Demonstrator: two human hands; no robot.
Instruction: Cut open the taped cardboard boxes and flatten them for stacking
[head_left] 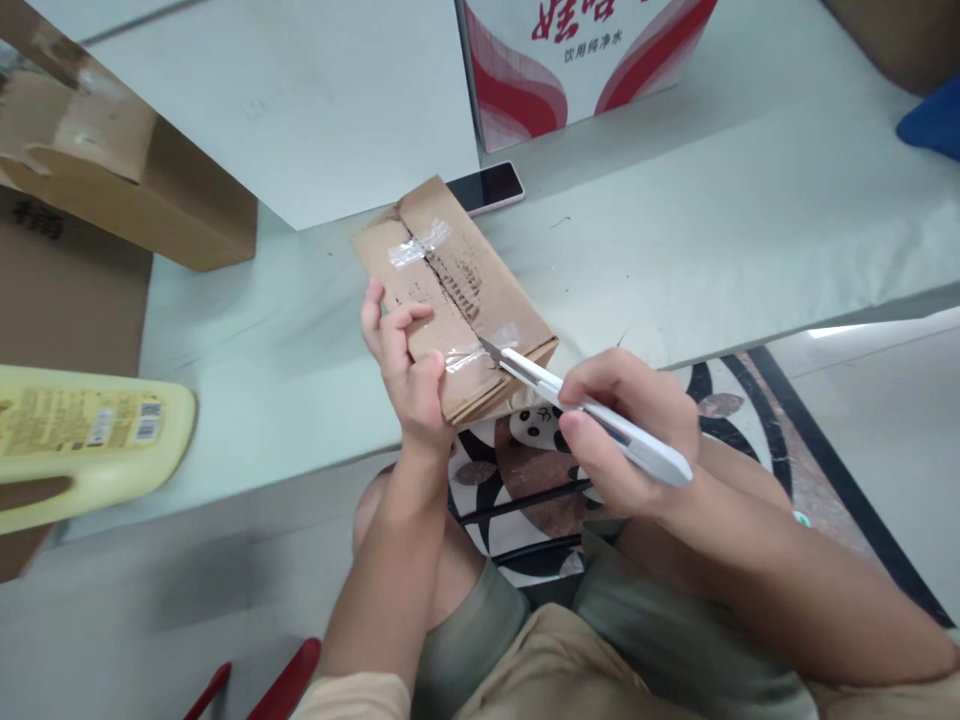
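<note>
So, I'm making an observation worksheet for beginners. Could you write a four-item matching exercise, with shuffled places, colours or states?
Column one
1. Utility knife
2. Taped box
3. Phone
4. Jug

Column two
A. Pale yellow, at the picture's left edge
B. Brown, held by the left hand
C. White, blade out, in the right hand
D. Dark-screened, partly hidden from view

Right pairs: 1-C, 2-B, 3-D, 4-A

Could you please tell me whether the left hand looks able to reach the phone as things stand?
Probably not directly: the left hand is holding the cardboard box, which lies between it and the phone.
</note>
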